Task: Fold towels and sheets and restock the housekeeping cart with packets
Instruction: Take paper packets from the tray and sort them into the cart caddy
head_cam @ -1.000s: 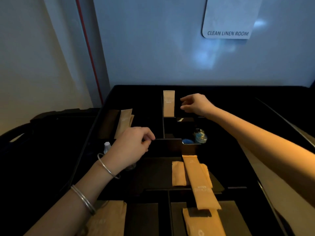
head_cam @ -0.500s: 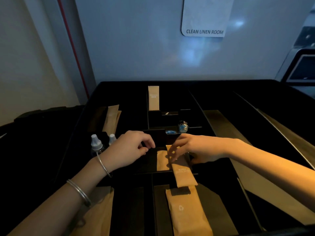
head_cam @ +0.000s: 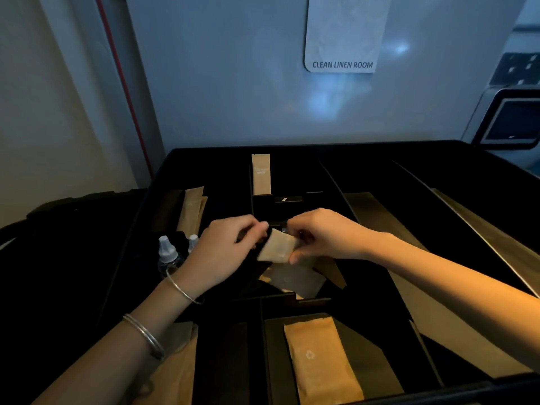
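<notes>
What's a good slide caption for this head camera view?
Both hands, left hand and right hand, hold a kraft packet over the cart tray.

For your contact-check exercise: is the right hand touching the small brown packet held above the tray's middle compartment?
Touching. The head view shows the right hand with fingertips and thumb pinching the small brown packet at its right end.

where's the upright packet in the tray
In the head view, the upright packet stands at the tray's far middle, against a divider, beyond both hands.
</notes>
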